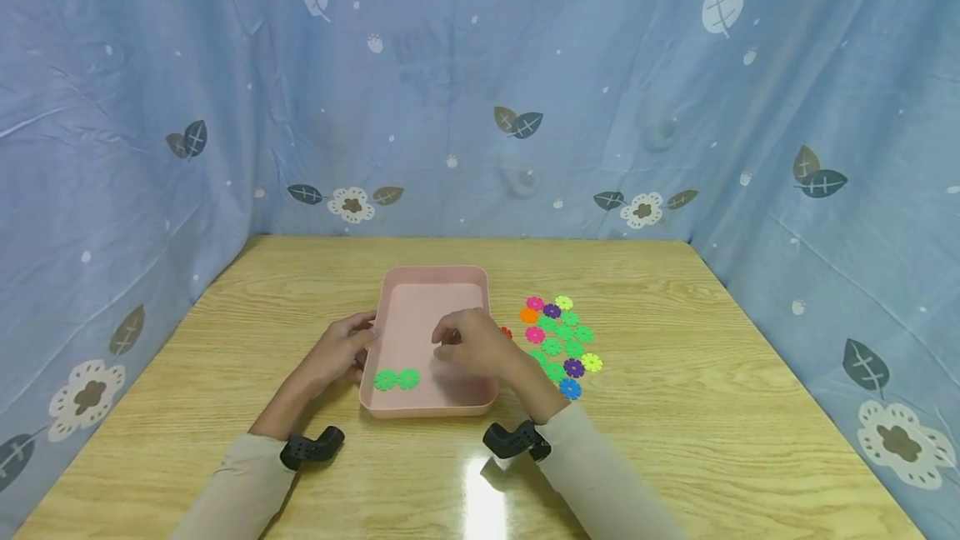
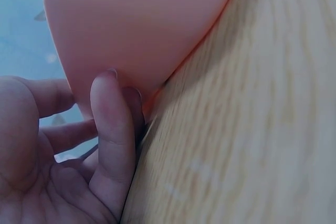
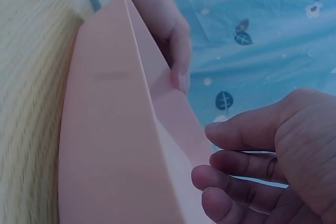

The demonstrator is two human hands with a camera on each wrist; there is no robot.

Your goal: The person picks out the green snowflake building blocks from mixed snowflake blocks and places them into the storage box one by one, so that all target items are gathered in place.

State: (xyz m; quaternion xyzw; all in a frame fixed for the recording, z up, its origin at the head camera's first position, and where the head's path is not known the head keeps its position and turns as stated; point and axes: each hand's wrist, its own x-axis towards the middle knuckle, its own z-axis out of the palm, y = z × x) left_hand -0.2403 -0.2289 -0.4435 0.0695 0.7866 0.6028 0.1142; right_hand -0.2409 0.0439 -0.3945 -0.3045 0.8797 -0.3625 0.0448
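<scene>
A pink rectangular tray (image 1: 427, 307) sits on the table, with two green snowflake discs (image 1: 397, 379) side by side in its near left corner. My left hand (image 1: 343, 350) holds the tray's left wall; the left wrist view shows its fingers (image 2: 113, 114) against the wall's outer face near the tabletop. Over the tray's right part hovers my right hand (image 1: 474, 343), palm down. In the right wrist view its thumb (image 3: 241, 129) and loosely bent fingers are above the tray's rim, and nothing shows between them.
To the right of the tray lies a loose group of flat snowflake discs, among them green (image 1: 551, 347), purple (image 1: 574, 367), yellow (image 1: 592, 362), blue (image 1: 570, 388), orange (image 1: 529, 316) and pink ones (image 1: 535, 335). A red disc (image 1: 506, 332) is partly behind the right hand. A blue curtain (image 1: 465, 90) encloses the wooden table (image 1: 712, 390).
</scene>
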